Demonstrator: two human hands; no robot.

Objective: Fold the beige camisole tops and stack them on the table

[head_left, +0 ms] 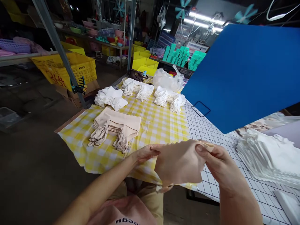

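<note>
A beige strappy garment, looking like a camisole or bra top [179, 162], is stretched between my hands above the table's near edge. My left hand [147, 152] pinches its left upper edge, with the fingertips partly behind the cloth. On the other side, my right hand [214, 156] grips the upper right corner, thumb on top. To the left lies a neat stack of similar beige tops [118, 122], their straps hanging toward me. The lower part of the held garment droops and folds under.
A yellow checked cloth [159, 125] covers the table. White garment stacks [138, 87] and a plastic bag [167, 79] stand farther back. A blue board [248, 75] rises at right, above a pile of white garments [269, 156]. A yellow crate [82, 67] and metal post [57, 43] are left.
</note>
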